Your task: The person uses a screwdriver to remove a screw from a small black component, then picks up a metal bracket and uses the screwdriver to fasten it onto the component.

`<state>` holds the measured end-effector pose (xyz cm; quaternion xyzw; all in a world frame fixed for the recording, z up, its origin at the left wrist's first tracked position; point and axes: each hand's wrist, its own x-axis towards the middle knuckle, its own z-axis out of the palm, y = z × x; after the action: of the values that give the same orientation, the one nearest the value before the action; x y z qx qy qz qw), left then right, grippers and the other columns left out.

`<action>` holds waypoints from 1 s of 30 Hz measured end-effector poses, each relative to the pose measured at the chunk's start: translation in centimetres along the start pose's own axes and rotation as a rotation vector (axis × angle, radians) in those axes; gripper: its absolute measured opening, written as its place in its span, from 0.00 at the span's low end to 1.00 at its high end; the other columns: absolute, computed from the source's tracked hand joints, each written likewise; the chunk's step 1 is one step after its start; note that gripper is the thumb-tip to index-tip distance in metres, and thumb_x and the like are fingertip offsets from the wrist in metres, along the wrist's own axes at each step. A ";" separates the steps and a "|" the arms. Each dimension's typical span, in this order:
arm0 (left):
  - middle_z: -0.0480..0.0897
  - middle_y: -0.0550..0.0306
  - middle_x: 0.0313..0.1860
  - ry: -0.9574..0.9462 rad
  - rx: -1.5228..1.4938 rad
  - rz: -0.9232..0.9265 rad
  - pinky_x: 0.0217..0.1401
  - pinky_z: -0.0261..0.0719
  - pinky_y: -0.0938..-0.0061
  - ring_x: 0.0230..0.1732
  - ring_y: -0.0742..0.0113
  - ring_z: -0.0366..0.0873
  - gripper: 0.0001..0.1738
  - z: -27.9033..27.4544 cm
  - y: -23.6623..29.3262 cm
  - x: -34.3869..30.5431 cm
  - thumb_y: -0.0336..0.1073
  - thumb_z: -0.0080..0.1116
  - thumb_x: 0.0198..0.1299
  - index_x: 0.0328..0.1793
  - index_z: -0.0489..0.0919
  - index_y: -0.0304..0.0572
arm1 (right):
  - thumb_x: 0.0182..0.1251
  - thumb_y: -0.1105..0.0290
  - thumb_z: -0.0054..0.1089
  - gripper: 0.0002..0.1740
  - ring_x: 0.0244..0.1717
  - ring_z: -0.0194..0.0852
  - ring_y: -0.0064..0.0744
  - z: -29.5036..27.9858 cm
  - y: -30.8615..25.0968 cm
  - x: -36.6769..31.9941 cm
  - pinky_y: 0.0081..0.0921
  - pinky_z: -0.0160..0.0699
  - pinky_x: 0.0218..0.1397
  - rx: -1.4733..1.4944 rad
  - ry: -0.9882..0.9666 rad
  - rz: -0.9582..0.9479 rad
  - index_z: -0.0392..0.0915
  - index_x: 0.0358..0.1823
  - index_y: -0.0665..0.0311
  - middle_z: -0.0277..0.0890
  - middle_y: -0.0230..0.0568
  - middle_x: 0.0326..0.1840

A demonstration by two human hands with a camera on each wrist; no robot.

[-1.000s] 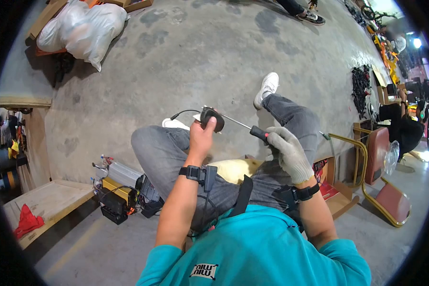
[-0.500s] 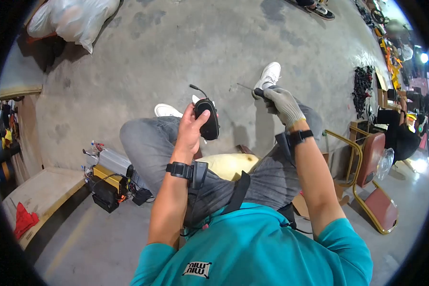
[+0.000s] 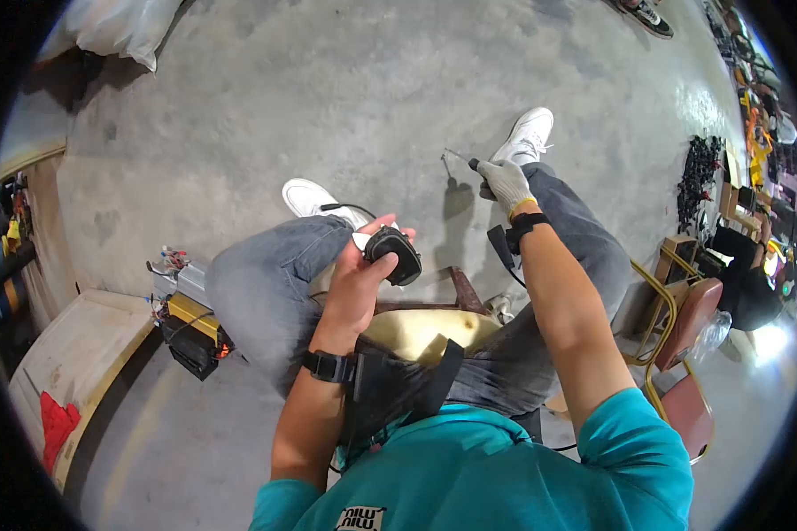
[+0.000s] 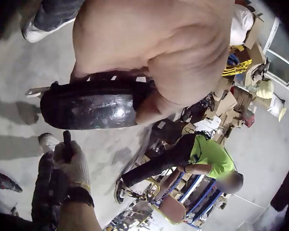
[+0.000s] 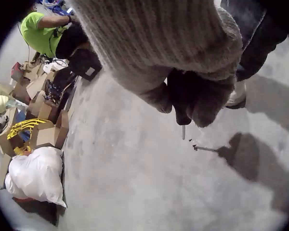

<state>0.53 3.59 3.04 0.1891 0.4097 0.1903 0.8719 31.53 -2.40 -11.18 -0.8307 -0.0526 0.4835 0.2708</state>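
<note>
In the head view, my bare left hand [image 3: 352, 296] grips a black rounded device housing [image 3: 394, 257], thumb lying across its face. A short black cable [image 3: 350, 207] sticks out beyond it, and a white piece shows at its edge. The housing's glossy side faces the left wrist camera. Away to the right, my gloved right hand [image 3: 508, 183] holds a screwdriver [image 5: 183, 113] by its black handle, the thin shaft pointing away from me over the floor. Small dark specks [image 5: 190, 140] show near its tip in the right wrist view.
A cushioned yellow stool [image 3: 429, 329] stands between my legs. On the left are a wooden board [image 3: 80, 354] with a red cloth and some wired electronics [image 3: 190, 332]. Red chairs [image 3: 689, 323] stand at right. A person in a bright green top [image 4: 214, 156] is farther off.
My right hand has carried the screwdriver away from the housing, outward toward the right shoe. My left hand still holds the housing, now tilted differently. The head view has shifted.
</note>
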 end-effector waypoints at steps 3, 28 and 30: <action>0.81 0.46 0.63 0.009 -0.011 -0.027 0.69 0.77 0.68 0.63 0.64 0.79 0.28 -0.3 -0.4 0.2 0.23 0.57 0.68 0.74 0.68 0.36 | 0.64 0.57 0.68 0.21 0.20 0.74 0.26 0.5 0.1 1.0 0.24 0.78 0.25 -0.051 -0.031 0.028 0.77 0.30 0.72 0.75 0.37 0.24; 0.71 0.42 0.72 0.092 0.401 0.276 0.73 0.69 0.66 0.69 0.56 0.73 0.41 -0.5 -1.2 1.4 0.30 0.51 0.73 0.87 0.44 0.39 | 0.67 0.60 0.61 0.25 0.27 0.74 0.23 -2.2 -3.7 -6.5 0.21 0.77 0.32 0.179 -0.128 -0.156 0.79 0.53 0.78 0.76 0.33 0.29; 0.65 0.39 0.78 0.127 0.570 0.417 0.78 0.62 0.64 0.76 0.52 0.67 0.42 -1.0 -1.4 1.6 0.29 0.50 0.73 0.87 0.42 0.40 | 0.68 0.61 0.61 0.25 0.29 0.75 0.22 -3.1 -4.7 -10.5 0.20 0.77 0.33 0.234 -0.159 -0.214 0.78 0.55 0.78 0.76 0.33 0.31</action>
<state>0.93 3.30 0.73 0.4921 0.4523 0.2536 0.6993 29.43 -3.33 0.46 -0.7422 -0.1056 0.5190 0.4107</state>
